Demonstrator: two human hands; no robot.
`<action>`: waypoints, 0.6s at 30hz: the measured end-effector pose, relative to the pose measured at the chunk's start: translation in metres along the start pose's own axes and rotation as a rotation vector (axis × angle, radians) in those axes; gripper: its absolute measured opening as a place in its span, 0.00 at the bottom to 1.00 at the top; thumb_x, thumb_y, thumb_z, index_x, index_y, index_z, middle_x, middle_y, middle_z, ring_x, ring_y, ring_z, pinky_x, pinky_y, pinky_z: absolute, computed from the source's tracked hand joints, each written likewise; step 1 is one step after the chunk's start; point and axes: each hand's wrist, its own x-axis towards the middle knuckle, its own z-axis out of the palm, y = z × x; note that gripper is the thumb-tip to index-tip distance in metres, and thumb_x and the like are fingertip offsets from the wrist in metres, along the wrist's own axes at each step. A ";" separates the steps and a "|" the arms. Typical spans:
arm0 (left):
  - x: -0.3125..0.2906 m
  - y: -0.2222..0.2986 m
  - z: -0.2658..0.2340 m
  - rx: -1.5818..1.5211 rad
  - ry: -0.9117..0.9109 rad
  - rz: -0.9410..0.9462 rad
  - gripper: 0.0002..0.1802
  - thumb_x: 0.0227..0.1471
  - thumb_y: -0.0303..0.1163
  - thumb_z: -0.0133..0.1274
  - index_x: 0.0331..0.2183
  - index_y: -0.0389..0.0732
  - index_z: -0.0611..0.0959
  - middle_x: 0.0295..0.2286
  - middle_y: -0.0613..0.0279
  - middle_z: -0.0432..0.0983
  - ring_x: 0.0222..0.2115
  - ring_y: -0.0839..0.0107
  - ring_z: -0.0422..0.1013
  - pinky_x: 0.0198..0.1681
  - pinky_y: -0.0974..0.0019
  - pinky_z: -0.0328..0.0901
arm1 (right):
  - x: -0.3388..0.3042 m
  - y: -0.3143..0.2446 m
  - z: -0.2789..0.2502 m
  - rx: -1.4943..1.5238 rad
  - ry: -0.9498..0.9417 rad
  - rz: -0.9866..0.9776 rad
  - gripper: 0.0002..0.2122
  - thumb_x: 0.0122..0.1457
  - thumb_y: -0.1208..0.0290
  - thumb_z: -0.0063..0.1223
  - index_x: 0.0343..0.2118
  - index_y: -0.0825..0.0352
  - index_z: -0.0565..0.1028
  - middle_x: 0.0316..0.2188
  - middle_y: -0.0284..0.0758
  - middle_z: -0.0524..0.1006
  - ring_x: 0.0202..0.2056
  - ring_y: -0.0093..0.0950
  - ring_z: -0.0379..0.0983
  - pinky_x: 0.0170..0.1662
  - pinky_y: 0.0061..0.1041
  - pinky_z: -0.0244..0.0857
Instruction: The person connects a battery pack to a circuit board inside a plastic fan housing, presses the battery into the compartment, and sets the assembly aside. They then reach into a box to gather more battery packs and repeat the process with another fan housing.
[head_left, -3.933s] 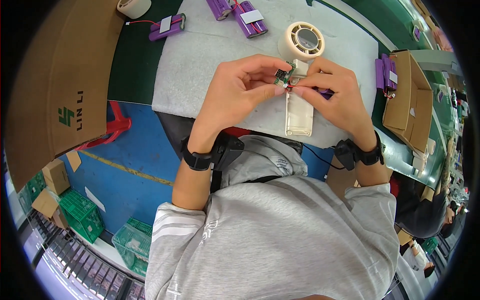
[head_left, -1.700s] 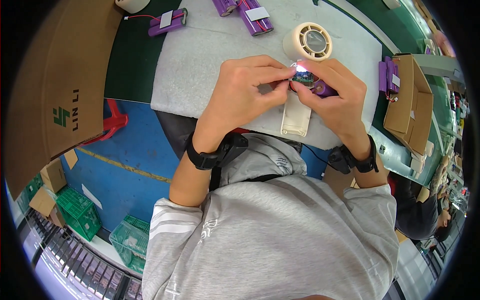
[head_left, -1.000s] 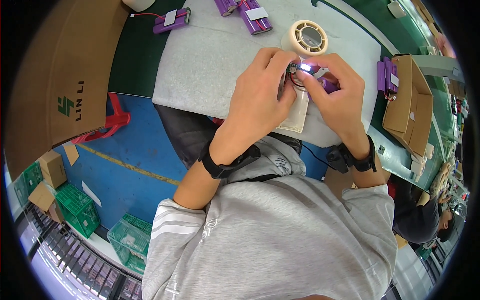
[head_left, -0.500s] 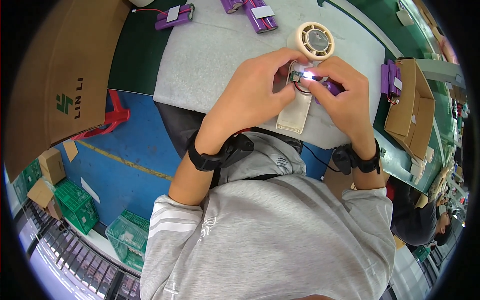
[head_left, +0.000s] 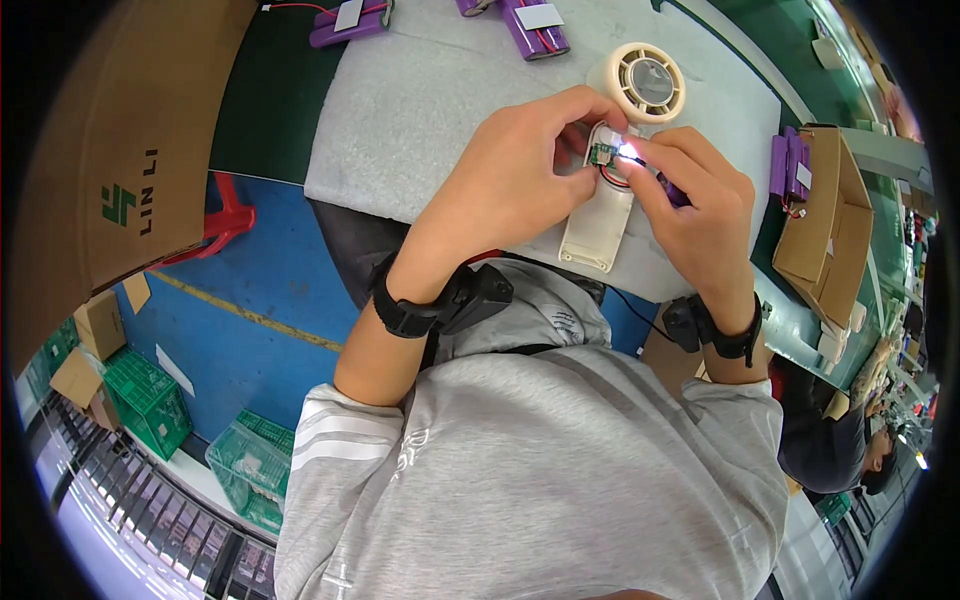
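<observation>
My left hand [head_left: 520, 165] curls its thumb and fingers around the upper end of a cream handle shell [head_left: 597, 235], which is tilted and shows its inside. In the shell sits a small green circuit board [head_left: 603, 154] with red and black wires [head_left: 613, 178]. A bright white light [head_left: 628, 151] glows at the board's right edge. My right hand [head_left: 705, 200] has thumb and forefinger closed beside that light; what they pinch is lost in the glare. Partly hidden behind those fingers is a purple battery pack [head_left: 676, 193]. Just beyond my hands lies a round cream fan head [head_left: 648, 84].
Purple battery packs [head_left: 535, 32] lie along the far side of the pale padded mat [head_left: 400, 130]. More purple packs [head_left: 790, 165] rest by an open cardboard box [head_left: 830, 225] at right. A large carton [head_left: 120, 110] stands left, above a red stool [head_left: 228, 220].
The view has shifted slightly, so the tabletop things appear a little farther right. My right fingers have moved a little about the light, which stays lit. My left hand keeps its grip.
</observation>
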 end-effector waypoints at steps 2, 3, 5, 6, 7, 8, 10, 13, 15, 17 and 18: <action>0.000 -0.001 0.000 -0.013 -0.002 0.010 0.22 0.42 0.20 0.54 0.43 0.37 0.77 0.34 0.64 0.76 0.33 0.75 0.70 0.40 0.72 0.67 | -0.001 -0.002 0.000 -0.017 0.000 -0.005 0.08 0.48 0.78 0.62 0.34 0.69 0.80 0.28 0.35 0.77 0.23 0.25 0.72 0.25 0.20 0.65; 0.000 -0.002 0.000 -0.027 -0.002 0.023 0.22 0.41 0.20 0.54 0.43 0.37 0.77 0.35 0.64 0.75 0.33 0.75 0.70 0.40 0.72 0.67 | -0.001 -0.002 0.000 -0.037 0.000 -0.010 0.09 0.48 0.78 0.62 0.34 0.69 0.80 0.28 0.35 0.77 0.23 0.26 0.72 0.25 0.21 0.65; 0.000 -0.002 0.000 -0.041 -0.001 0.034 0.22 0.41 0.20 0.54 0.43 0.37 0.77 0.35 0.64 0.75 0.33 0.75 0.70 0.41 0.72 0.67 | -0.001 -0.003 0.000 -0.078 -0.002 -0.024 0.09 0.49 0.78 0.62 0.34 0.69 0.80 0.28 0.36 0.76 0.23 0.27 0.73 0.25 0.22 0.66; 0.000 -0.002 0.000 -0.039 -0.001 0.031 0.22 0.41 0.20 0.54 0.43 0.37 0.77 0.35 0.64 0.75 0.34 0.75 0.71 0.41 0.71 0.67 | -0.001 -0.003 0.000 -0.077 -0.004 -0.023 0.09 0.49 0.78 0.62 0.34 0.69 0.80 0.28 0.36 0.76 0.23 0.27 0.73 0.25 0.22 0.66; 0.001 -0.002 0.000 -0.038 -0.002 0.027 0.22 0.41 0.20 0.54 0.43 0.37 0.77 0.35 0.64 0.75 0.34 0.75 0.71 0.42 0.71 0.67 | -0.002 -0.003 0.001 -0.084 0.003 -0.023 0.09 0.49 0.78 0.62 0.35 0.69 0.80 0.28 0.36 0.76 0.23 0.27 0.73 0.25 0.21 0.66; 0.001 -0.002 -0.001 -0.037 -0.003 0.023 0.22 0.41 0.20 0.54 0.43 0.37 0.77 0.35 0.64 0.75 0.34 0.75 0.71 0.42 0.71 0.67 | -0.002 -0.002 0.002 -0.091 0.010 -0.022 0.09 0.49 0.78 0.62 0.35 0.69 0.80 0.28 0.36 0.76 0.23 0.27 0.73 0.25 0.21 0.65; 0.001 -0.002 -0.001 -0.041 -0.005 0.017 0.22 0.41 0.20 0.54 0.44 0.37 0.77 0.35 0.64 0.75 0.34 0.75 0.71 0.43 0.71 0.67 | -0.003 -0.003 0.002 -0.098 0.015 -0.021 0.09 0.49 0.78 0.61 0.35 0.69 0.80 0.28 0.35 0.76 0.22 0.27 0.73 0.24 0.21 0.65; 0.001 -0.002 -0.001 -0.048 -0.011 0.006 0.23 0.41 0.20 0.55 0.44 0.37 0.77 0.35 0.64 0.75 0.35 0.75 0.70 0.43 0.71 0.67 | -0.003 -0.002 0.002 -0.111 0.000 -0.024 0.09 0.49 0.78 0.61 0.36 0.68 0.81 0.27 0.35 0.76 0.22 0.26 0.73 0.24 0.21 0.65; 0.001 -0.006 -0.001 -0.061 -0.003 0.056 0.22 0.43 0.21 0.55 0.44 0.37 0.78 0.35 0.64 0.76 0.34 0.75 0.72 0.42 0.71 0.68 | -0.002 -0.003 0.001 -0.127 -0.007 -0.029 0.09 0.49 0.78 0.61 0.36 0.69 0.81 0.27 0.35 0.76 0.21 0.25 0.72 0.24 0.21 0.64; 0.000 -0.005 -0.001 -0.067 0.003 0.082 0.21 0.44 0.21 0.55 0.44 0.37 0.78 0.35 0.64 0.77 0.34 0.75 0.72 0.41 0.71 0.68 | -0.001 -0.004 0.000 -0.158 -0.016 -0.041 0.09 0.49 0.78 0.62 0.35 0.69 0.81 0.27 0.34 0.76 0.21 0.24 0.72 0.23 0.19 0.63; 0.001 -0.004 0.000 -0.062 0.023 0.067 0.20 0.45 0.21 0.55 0.44 0.38 0.79 0.35 0.63 0.78 0.33 0.75 0.73 0.40 0.72 0.68 | 0.000 -0.004 0.000 -0.158 -0.016 -0.043 0.09 0.49 0.78 0.62 0.35 0.69 0.81 0.27 0.34 0.76 0.21 0.24 0.72 0.23 0.19 0.63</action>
